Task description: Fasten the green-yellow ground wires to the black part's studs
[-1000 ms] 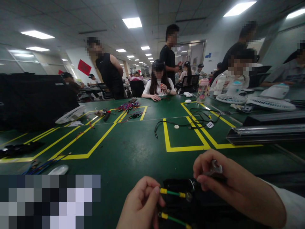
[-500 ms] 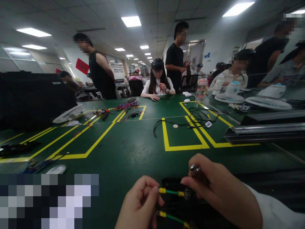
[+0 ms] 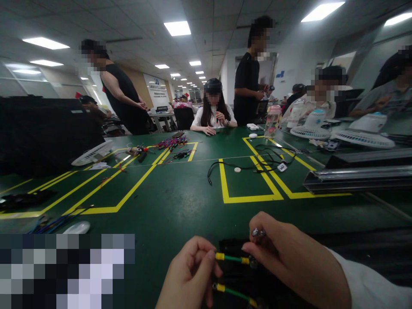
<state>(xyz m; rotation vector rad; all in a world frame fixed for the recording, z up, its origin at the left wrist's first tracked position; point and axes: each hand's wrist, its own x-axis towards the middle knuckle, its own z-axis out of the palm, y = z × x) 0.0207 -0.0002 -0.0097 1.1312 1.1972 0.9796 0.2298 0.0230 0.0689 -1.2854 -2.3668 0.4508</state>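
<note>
Closest to me, a short lower green wire (image 3: pixel 236 294) with yellow ends slants across a long black piece (image 3: pixel 347 257); I can't tell if any finger touches it. Just above it, my left hand (image 3: pixel 189 272) pinches one yellow end of the upper green wire (image 3: pixel 234 259) with thumb and finger. That wire's other yellow end is right beside my right hand (image 3: pixel 289 253), which has its fingers curled around a shiny metal tool (image 3: pixel 258 234). Most of the tool is hidden from me. Next comes the green worktop (image 3: pixel 180 223) with yellow tape (image 3: pixel 251 200) on it. Farther along I see a thin black cord (image 3: pixel 222 165), and just beside it a little round white disc (image 3: pixel 237 170). Past those stand a bottle (image 3: pixel 273 122) with a pink top and, across from me, a seated person (image 3: pixel 206 116) in white.
</note>
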